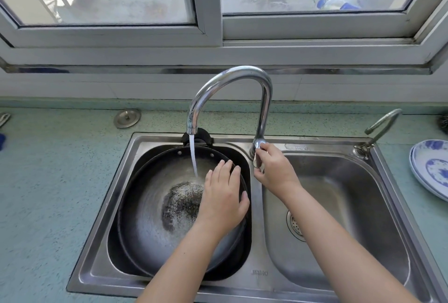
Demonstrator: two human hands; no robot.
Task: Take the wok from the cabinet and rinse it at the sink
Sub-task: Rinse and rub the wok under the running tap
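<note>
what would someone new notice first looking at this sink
The eye goes to the stream of water running from the curved chrome faucet into the dark wok, which sits in the left basin of the steel double sink. The left hand lies flat over the wok's right rim while the right hand holds the faucet lever between the basins. At far right, blue-and-white plates sit on the counter.

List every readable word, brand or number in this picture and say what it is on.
"JBMO", roughly, letters blurred: stamped on the sink front rim, between the basins.
Second stamp on its back rim, right of the faucet: too blurred to read.
</note>
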